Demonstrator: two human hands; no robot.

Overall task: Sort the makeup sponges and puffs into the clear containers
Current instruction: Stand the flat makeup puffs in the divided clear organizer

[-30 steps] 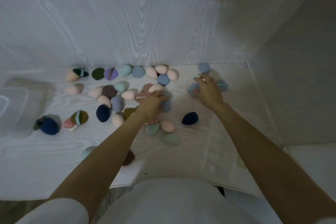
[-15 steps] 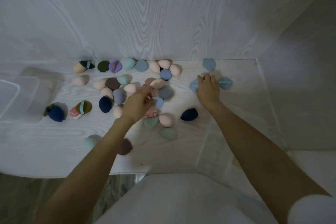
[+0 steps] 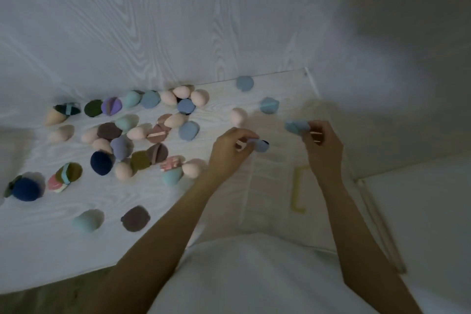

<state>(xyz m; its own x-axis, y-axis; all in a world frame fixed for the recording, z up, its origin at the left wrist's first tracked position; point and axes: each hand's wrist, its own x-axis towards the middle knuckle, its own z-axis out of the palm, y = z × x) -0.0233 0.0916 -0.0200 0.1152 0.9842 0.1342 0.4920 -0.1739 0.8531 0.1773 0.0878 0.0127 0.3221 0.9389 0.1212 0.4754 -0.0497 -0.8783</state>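
Note:
Several makeup sponges and puffs in pink, blue, teal, purple, brown and navy lie scattered on the white table (image 3: 127, 194). My left hand (image 3: 229, 150) pinches a light blue puff (image 3: 260, 145) just above the table. My right hand (image 3: 322, 146) holds another light blue puff (image 3: 297, 127) in its fingertips, raised. Both hands hover over a clear container (image 3: 275, 186) with a yellow clasp (image 3: 298, 188), hard to make out. A pink sponge (image 3: 238, 116) and two blue puffs (image 3: 269, 105) (image 3: 244, 83) lie beyond the hands.
A white wood-grain wall (image 3: 178, 20) rises right behind the table. The table's right edge (image 3: 313, 84) meets a grey wall. A navy pompom puff (image 3: 25, 188) sits far left; a teal sponge (image 3: 86, 220) and a brown puff (image 3: 135, 218) lie near the front edge.
Both hands lifted a light blue puff each off the table and moved right, over the clear container. The camera view swung to the right; the clear tub at far left dropped out of view.

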